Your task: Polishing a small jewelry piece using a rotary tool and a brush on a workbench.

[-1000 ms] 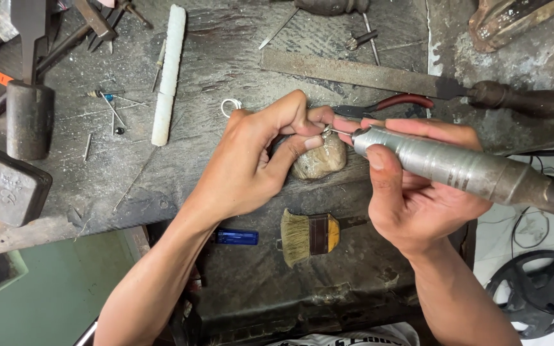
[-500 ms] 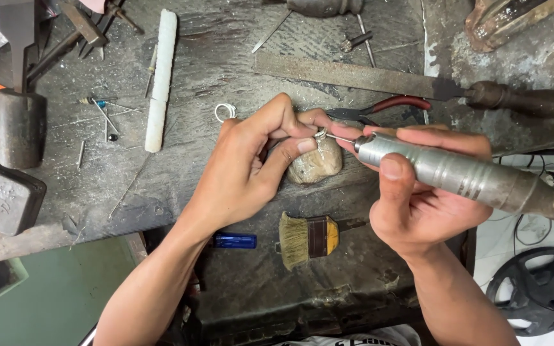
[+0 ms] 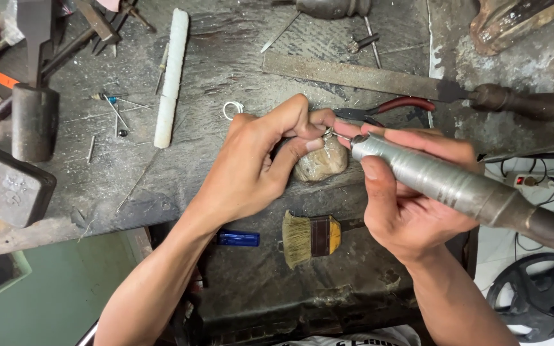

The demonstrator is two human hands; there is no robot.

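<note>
Small metal piece [image 3: 327, 134] pinched between left hand [image 3: 258, 163] thumb and fingertips, resting over rounded wooden peg [image 3: 320, 164] at tabletop [image 3: 226, 77] edge. Right hand [image 3: 411, 198] wrapped closed around grey rotary handpiece [image 3: 444, 182], tip touching piece. Red-handled pliers [image 3: 386, 109], long file [image 3: 367, 75] just behind. Brush [image 3: 309, 236], blue lighter [image 3: 238, 238] below.

This was a small metalworking or jeweller's workshop. The worktop [image 3: 226, 57] was dark, scarred and grimy, and hand tools lay strewn over it: a long flat file [image 3: 367, 75] with a wooden handle, red-handled pliers [image 3: 386, 109], a hammer [image 3: 33, 96], a heavy metal block [image 3: 8, 186] and loose pins and bits of wire. A bristle brush [image 3: 309, 236] lay on a lower ledge, and a motorised rotary handpiece [image 3: 456, 186] was in use.
</note>
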